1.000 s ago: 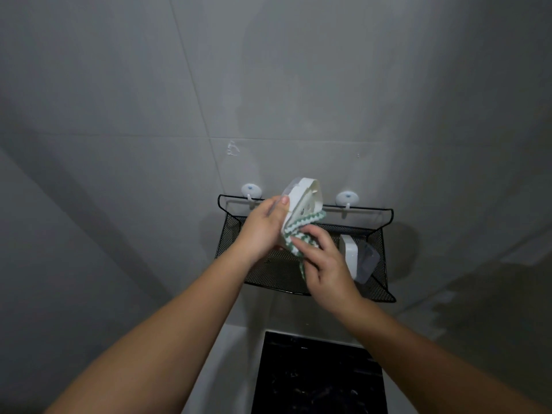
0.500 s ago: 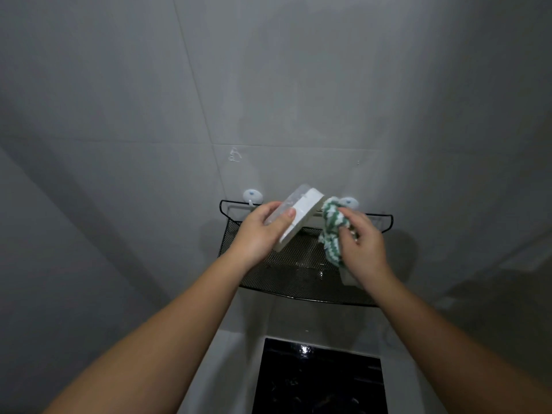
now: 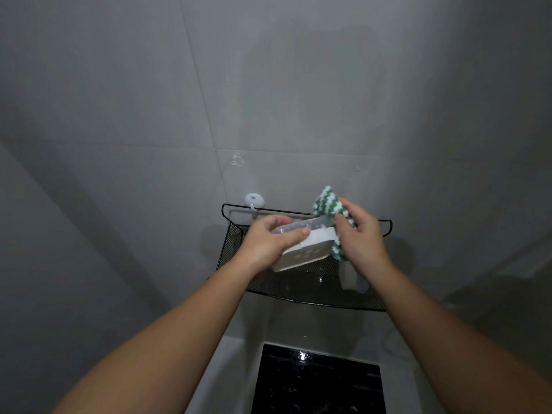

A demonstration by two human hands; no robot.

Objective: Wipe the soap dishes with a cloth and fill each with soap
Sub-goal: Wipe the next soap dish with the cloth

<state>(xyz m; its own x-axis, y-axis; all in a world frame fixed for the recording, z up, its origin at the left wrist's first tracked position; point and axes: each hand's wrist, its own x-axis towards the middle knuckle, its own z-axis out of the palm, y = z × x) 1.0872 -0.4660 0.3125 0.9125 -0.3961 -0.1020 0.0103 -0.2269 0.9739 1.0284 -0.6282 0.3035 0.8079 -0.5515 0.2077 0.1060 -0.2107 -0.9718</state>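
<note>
The dish is gripped by the left hand above the rack; the cloth is clutched by the right hand and pressed against the dish's right end.

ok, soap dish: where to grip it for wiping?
Grip the soap dish by its left end, coming from the left, thumb on the near long wall and fingers over the far one, as the left hand does. It's a shallow, tilted tray, so that probably leaves the right end free for the cloth.
</note>
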